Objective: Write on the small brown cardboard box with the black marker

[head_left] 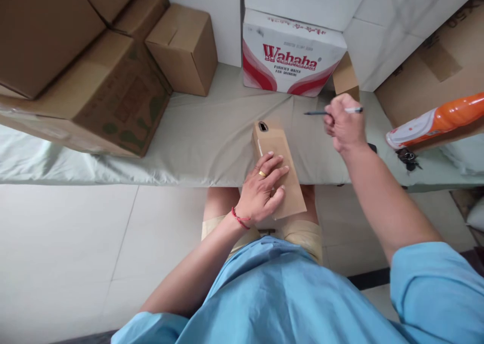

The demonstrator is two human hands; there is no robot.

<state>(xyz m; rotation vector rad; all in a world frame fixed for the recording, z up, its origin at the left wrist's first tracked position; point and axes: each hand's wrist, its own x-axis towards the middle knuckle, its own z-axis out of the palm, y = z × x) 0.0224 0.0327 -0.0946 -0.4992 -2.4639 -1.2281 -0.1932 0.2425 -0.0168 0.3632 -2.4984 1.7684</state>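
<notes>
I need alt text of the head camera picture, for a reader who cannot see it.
A person's left hand lies on a narrow brown box jutting over the edge of a cloth-covered table; the right hand holds a pen. A Wahaha carton and brown cardboard boxes stand beyond.

Left hand [260,192]: palm down, fingers spread on small brown box [289,177]; ring [262,173] on finger, red cord [241,219] at wrist. Box: dark oval [263,126] at far end; near end past table edge. Right hand [345,124]: slightly blurred, gripping pen [313,113] over table [204,132]. Table rear: white-and-red carton [287,56]. Left side: brown cartons [124,97]. Right side: orange-and-white bottle [438,122], keys [409,158] just beside.
</notes>
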